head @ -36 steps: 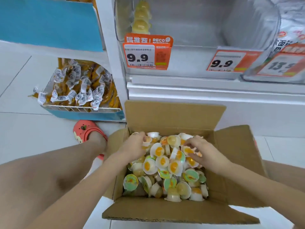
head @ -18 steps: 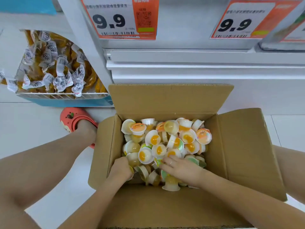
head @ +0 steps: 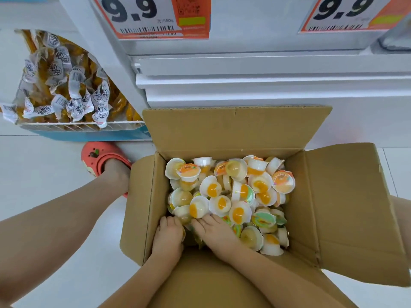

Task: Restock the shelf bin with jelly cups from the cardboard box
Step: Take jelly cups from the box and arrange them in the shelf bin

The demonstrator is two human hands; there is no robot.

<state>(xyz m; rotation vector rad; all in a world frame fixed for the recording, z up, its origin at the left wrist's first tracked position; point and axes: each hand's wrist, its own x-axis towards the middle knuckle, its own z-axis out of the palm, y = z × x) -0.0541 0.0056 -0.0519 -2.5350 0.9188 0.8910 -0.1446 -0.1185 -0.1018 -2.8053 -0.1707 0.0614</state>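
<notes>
An open cardboard box stands on the floor in front of the white shelf unit, filled with several small jelly cups, white with orange or yellow centres. Both my hands are dug into the near left corner of the pile. My left hand is palm down with its fingers curled into the cups. Beside it, my right hand also curls down around cups. Fingertips of both hands are buried, so which cups each holds is hidden. The shelf bin is out of view.
Two orange 9.9 price tags hang on the shelf edge above. A low rack of yellow snack packets stands at the left. My foot in a red clog rests on the white floor beside the box.
Both hands moved from the far side of the pile to the near left corner and drew together. The camera tilted down and closer, so the bin above left the view.
</notes>
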